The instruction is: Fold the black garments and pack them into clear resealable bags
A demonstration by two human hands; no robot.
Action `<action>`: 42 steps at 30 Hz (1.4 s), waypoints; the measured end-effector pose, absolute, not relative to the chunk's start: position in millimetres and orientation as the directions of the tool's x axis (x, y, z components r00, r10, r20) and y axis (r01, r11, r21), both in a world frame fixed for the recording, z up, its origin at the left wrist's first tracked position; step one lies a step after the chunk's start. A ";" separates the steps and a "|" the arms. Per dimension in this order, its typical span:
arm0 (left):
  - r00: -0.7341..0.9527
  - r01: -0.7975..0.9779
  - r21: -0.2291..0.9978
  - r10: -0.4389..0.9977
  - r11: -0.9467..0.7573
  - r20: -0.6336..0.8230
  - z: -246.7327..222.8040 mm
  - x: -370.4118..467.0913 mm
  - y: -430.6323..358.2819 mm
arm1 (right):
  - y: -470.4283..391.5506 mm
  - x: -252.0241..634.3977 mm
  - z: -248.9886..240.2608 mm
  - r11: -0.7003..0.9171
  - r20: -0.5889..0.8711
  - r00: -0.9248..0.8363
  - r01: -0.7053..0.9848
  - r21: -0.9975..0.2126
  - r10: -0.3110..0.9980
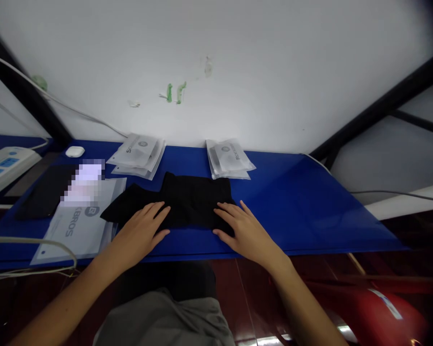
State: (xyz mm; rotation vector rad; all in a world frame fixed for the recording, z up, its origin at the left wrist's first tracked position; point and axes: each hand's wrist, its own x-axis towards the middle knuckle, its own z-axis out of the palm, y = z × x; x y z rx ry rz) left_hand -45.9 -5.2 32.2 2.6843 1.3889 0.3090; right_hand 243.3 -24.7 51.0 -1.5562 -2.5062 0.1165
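Note:
A black cloth item (193,199) lies flat near the front edge of the blue table (292,206); its exact kind I cannot make out. It has a wide right part and a narrower piece that tapers to a point at the left. My left hand (144,230) rests on the narrower left portion, fingers stretched out. On the right end lies my right hand (240,228), its fingers spread over the cloth. Under the cloth's left tip is the edge of a large frosted plastic bag (75,235) with printed lettering.
Two piles of frosted bags, a left pile (139,151) and a right pile (229,158), lie by the white wall (238,86). At left are a dark phone-like slab (45,192), a white earbud case (75,152), a power strip (10,166) and loose cables (32,240). A red object (378,317) stands below right.

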 end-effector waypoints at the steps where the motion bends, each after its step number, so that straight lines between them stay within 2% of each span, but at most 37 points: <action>1: 0.559 0.798 0.181 0.818 -0.575 0.133 32.4 -46.8 -4.2 | -24.8 243.1 50.7 0.447 0.119 -0.432 0.881 -0.154 0.894; 6: 0.539 0.830 0.098 0.835 -0.549 0.110 36.9 -42.9 -1.6 | -22.6 236.7 46.5 0.443 0.145 -0.429 0.893 -0.080 0.892; 9: 0.517 0.845 0.101 0.851 -0.525 0.098 44.7 -39.3 -1.2 | -18.7 235.7 45.8 0.431 0.163 -0.412 0.897 -0.099 0.896; 14: 0.526 0.842 0.140 0.851 -0.520 -0.004 63.3 -45.3 -7.3 | -20.9 245.2 59.8 0.435 0.108 -0.424 0.846 -0.307 0.899; 18: 0.547 0.823 0.249 0.830 -0.510 -0.109 82.4 -57.7 -16.2 | -27.3 252.9 81.1 0.383 -0.022 -0.445 0.794 -0.471 0.895; 22: 0.575 0.792 0.324 0.810 -0.517 -0.113 102.9 -63.9 -12.2 | -21.4 260.4 101.9 0.296 -0.144 -0.466 0.741 -0.603 0.873; 24: 0.554 0.805 0.325 0.825 -0.496 -0.112 110.8 -60.3 -1.7 | -10.8 265.1 107.4 0.244 -0.172 -0.451 0.721 -0.648 0.876; 26: 0.497 0.850 0.254 0.863 -0.462 -0.093 115.0 -51.5 11.4 | 2.3 267.9 107.2 0.210 -0.141 -0.396 0.717 -0.665 0.907; 28: 0.415 0.903 0.097 0.908 -0.419 0.059 113.7 -39.1 22.0 | 12.4 265.8 101.1 0.222 0.028 -0.255 0.777 -0.588 0.966; 30: 0.331 0.938 0.012 0.907 -0.346 0.261 105.6 -26.5 26.3 | 15.0 257.1 90.1 0.207 0.297 -0.091 0.899 -0.387 0.951; 31: 0.333 0.934 0.014 0.886 -0.356 0.323 99.2 -21.2 25.8 | 13.0 250.5 83.5 0.220 0.396 -0.091 0.930 -0.294 0.914; 33: 0.398 0.898 0.040 0.847 -0.438 0.354 82.5 -13.6 21.0 | 4.8 235.1 69.4 0.304 0.470 -0.186 0.934 -0.189 0.863; 36: 0.486 0.857 0.069 0.845 -0.511 0.222 54.9 -10.5 12.8 | -7.7 215.6 48.8 0.404 0.349 -0.342 0.906 -0.123 0.872; 39: 0.486 0.864 0.123 0.873 -0.488 0.046 35.4 -13.2 10.9 | -9.4 210.1 33.1 0.381 0.200 -0.351 0.915 -0.134 0.915; 42: 0.493 0.858 0.179 0.869 -0.481 -0.031 30.6 -15.8 12.3 | -3.5 217.6 25.0 0.360 0.131 -0.342 0.920 -0.154 0.930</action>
